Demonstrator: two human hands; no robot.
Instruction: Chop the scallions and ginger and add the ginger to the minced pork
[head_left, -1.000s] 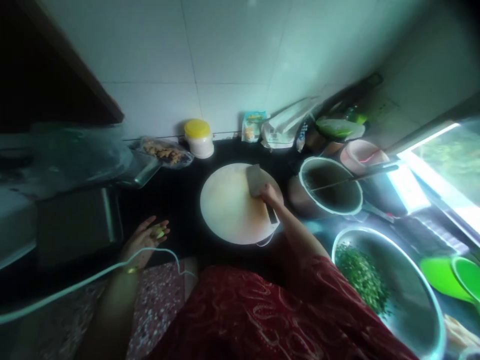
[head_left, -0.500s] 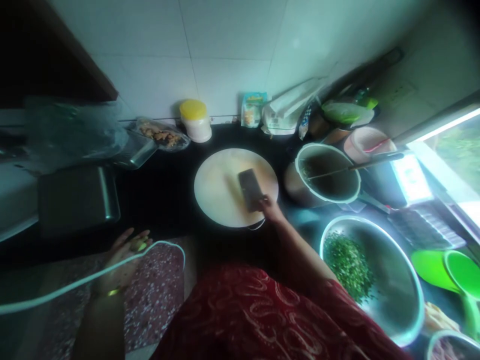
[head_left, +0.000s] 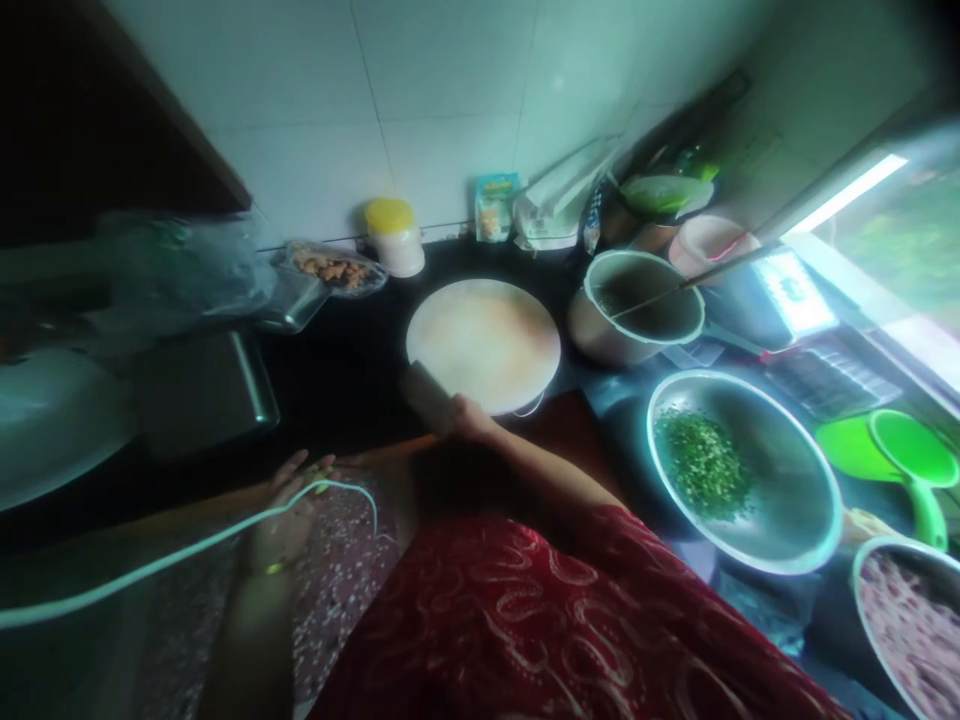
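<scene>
A cleaver (head_left: 424, 392) is being held tight in the grip of the right hand (head_left: 463, 416), just past the near edge of the round cutting board (head_left: 484, 343) on the dark tabletop (head_left: 352, 370). The blade is looking blurry. The left hand (head_left: 289, 505) is being held open near the front edge of the tabletop, with a small green bit (head_left: 321, 478) resting on its fingers. A steel bowl (head_left: 795, 500) of chopped greens (head_left: 701, 462) is sitting at the right side.
</scene>
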